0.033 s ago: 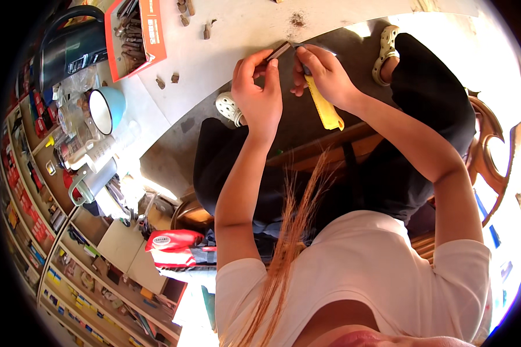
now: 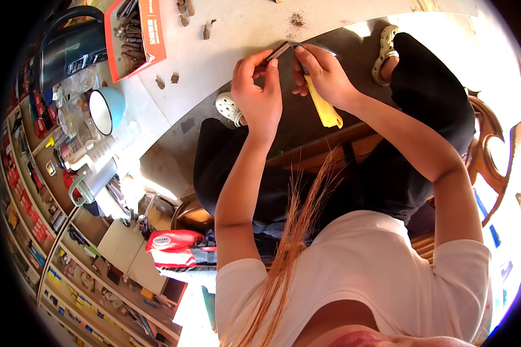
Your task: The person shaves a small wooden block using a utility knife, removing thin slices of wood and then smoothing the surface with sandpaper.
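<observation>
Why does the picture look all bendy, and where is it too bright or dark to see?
In the head view, the wide fisheye lens curves the shelves on the left; in the head view, glare washes out the far right, around the wooden chair; also in the head view, the black trousers hide their folds in shadow.

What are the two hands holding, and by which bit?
The left hand pinches a short, dark-brown bar by its lower end; the right hand grips a long, yellow object by its upper end.
</observation>
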`<state>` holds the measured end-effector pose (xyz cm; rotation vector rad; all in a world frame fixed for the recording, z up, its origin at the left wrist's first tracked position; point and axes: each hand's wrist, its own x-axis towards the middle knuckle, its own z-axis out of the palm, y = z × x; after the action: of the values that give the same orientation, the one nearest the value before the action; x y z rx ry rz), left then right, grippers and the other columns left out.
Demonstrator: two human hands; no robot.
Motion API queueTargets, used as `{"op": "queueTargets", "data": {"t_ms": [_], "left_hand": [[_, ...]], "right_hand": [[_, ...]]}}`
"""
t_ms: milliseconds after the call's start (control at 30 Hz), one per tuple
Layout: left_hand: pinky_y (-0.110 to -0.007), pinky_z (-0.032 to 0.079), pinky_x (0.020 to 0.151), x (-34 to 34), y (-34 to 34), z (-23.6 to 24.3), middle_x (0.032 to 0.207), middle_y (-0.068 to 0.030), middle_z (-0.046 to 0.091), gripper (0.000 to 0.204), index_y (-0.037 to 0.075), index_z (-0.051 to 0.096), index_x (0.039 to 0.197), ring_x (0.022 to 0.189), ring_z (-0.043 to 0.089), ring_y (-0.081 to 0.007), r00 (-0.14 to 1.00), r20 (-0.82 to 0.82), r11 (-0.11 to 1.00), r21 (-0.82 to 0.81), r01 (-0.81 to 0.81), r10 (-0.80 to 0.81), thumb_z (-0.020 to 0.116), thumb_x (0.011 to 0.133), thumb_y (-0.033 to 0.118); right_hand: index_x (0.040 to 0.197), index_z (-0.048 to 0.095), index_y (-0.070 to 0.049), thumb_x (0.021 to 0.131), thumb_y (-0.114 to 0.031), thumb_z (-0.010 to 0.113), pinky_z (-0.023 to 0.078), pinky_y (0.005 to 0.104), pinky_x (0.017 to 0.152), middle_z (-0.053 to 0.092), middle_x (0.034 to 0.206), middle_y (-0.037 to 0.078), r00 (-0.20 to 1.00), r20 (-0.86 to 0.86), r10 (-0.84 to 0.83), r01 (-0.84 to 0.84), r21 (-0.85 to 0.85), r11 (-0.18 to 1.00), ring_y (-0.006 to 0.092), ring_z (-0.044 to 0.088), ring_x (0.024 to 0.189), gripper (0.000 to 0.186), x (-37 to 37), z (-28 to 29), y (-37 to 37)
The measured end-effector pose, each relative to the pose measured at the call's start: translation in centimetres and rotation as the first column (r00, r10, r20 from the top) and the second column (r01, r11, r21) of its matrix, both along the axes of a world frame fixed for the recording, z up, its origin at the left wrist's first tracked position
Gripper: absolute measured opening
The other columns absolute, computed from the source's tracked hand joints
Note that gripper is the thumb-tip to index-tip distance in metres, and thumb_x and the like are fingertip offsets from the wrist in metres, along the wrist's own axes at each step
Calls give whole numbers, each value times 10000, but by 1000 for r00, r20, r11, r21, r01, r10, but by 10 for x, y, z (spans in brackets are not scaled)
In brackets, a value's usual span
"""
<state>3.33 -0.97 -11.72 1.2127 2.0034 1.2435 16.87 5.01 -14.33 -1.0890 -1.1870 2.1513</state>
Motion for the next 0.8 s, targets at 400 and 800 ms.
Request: {"op": "queueTargets", "data": {"t_ms": [400, 800], "left_hand": [[-247, 491, 727, -2, -1, -11, 891, -39, 643, 131, -3, 686, 1017, 793, 609, -113, 997, -65, 995, 93, 46, -40, 671, 886, 5], [-323, 500, 677, -1, 2, -12, 867, -93, 629, 146, 7, 673, 995, 748, 627, -208, 991, -130, 990, 127, 56, -39, 666, 851, -20]], "right_hand": [[803, 507, -5, 1057, -319, 396, 469, 303, 459, 531, 585, 57, 985, 169, -39, 24, 91, 996, 142, 519, 454, 418, -9, 9, 2], [791, 517, -3, 1050, -310, 414, 460, 320, 459, 563, 591, 74, 962, 260, 80, -140, 224, 965, 161, 545, 459, 414, -12, 14, -1]]}}
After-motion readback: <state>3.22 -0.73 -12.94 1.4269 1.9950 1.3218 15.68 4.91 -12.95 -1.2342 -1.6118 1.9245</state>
